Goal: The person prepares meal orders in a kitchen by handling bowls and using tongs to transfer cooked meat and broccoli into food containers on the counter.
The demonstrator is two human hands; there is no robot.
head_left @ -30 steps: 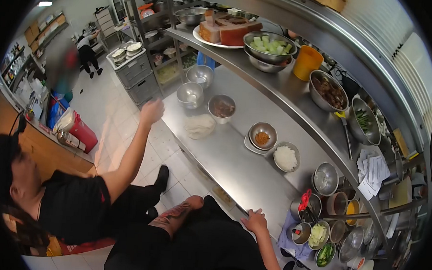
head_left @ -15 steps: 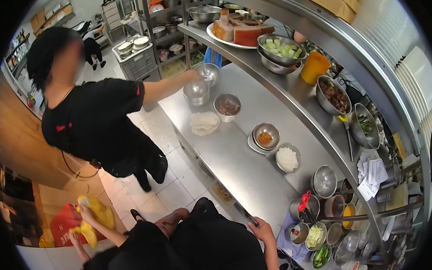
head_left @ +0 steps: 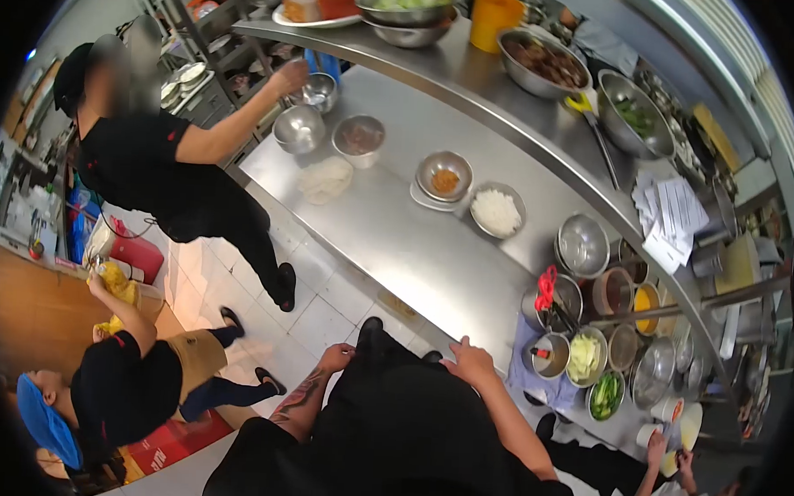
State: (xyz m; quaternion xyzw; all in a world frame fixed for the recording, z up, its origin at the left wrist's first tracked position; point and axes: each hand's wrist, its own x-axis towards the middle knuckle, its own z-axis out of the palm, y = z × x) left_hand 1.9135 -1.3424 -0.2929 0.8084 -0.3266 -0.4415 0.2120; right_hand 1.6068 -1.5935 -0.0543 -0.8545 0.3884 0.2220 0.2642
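My right hand is at the front edge of the steel table, fingers apart and nothing visible in it. Beside my dark apron, my left hand hangs with its fingers curled in, and I see nothing in it. On the table beyond are a small steel bowl of orange-brown bits and a bowl of white rice. Nearest my right hand on that side stand a steel container with red-handled tongs, a bowl of pale chopped pieces and a bowl of green vegetables.
Across the table a person in black reaches toward steel bowls. Behind my left side, a person in a blue cap holds something yellow. At lower right, another person's hands hold a cup. An overhead shelf carries food bowls.
My view has shifted toward the right and down. My right hand's fingers have spread at the table edge, and my left hand shows more fully. The blue-capped person and the lower-right person have come into view.
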